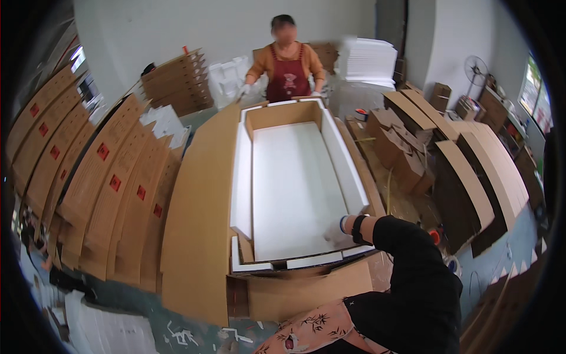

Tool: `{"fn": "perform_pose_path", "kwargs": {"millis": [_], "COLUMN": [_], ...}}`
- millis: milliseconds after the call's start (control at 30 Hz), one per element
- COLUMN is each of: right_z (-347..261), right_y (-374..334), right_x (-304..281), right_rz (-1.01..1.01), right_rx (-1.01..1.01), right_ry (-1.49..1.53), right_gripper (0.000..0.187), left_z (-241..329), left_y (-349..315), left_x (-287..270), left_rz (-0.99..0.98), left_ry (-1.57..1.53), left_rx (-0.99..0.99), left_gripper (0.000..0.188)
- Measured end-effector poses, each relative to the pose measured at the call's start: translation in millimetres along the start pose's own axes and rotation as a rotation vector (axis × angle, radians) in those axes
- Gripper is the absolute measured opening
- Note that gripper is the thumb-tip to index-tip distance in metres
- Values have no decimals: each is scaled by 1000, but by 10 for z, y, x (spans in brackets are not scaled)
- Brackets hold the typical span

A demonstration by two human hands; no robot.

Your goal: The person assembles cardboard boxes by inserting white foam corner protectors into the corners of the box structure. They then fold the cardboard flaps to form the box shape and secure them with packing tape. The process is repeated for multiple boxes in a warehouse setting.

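A long open cardboard box (197, 206) stands in front of me, its left flap folded outward. White foam strips (240, 194) line its sides and near end. A flat white panel (292, 177) covers the bottom. My right hand (337, 236), in a white glove, reaches over the near right corner and is low above or on the panel. Its fingers are smeared by motion, and I cannot make out anything in them. A dark band circles that wrist. My left hand is not in view.
A co-worker (289, 71) in a red apron and white gloves stands at the box's far end. Stacked cartons (112, 189) lean on the left; folded cardboard (466, 183) and small boxes (398, 147) are on the right. White foam sheets (368, 62) are piled behind. Foam scraps (183, 335) litter the floor.
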State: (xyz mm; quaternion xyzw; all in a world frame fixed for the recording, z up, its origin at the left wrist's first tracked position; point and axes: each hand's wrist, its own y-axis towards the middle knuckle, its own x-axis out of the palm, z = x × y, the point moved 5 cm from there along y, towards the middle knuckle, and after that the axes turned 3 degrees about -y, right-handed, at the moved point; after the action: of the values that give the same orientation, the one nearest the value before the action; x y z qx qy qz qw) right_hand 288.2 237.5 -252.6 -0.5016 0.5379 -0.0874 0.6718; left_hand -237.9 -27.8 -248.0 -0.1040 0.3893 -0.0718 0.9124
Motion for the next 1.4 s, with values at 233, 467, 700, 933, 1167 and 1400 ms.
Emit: {"fn": "perform_pose_path", "kwargs": {"millis": [233,467,700,933,1167,1400], "right_z": [-764,-2557,-4206,-5116,-5596,-5644], "right_y": [-2131,-3011,-3753,-4286,-4923,-5190], "right_x": [74,2712,3740,4679,5652,6342], "right_rz": [1079,1148,895,1012,1075,950], "right_rx": [248,1102,1476,1644,1778,1713], "right_ry": [876,1257,1484,1599,1660,1861], "right_gripper": [41,39,43,45,46,47], "left_z": [777,1209,1706,2596,3704,4788], "left_y": [878,998,285,-849,-2178,-4099], "left_x": [734,1604,2508,3624,4977,5942], "left_rz": [-571,-1086,-1386,-1447,-1333,-1591], "left_ry": [258,506,649,715,591,484], "left_rx": [315,713,1005,1298,1579,1647], "left_gripper": [42,40,38,36,34,35]}}
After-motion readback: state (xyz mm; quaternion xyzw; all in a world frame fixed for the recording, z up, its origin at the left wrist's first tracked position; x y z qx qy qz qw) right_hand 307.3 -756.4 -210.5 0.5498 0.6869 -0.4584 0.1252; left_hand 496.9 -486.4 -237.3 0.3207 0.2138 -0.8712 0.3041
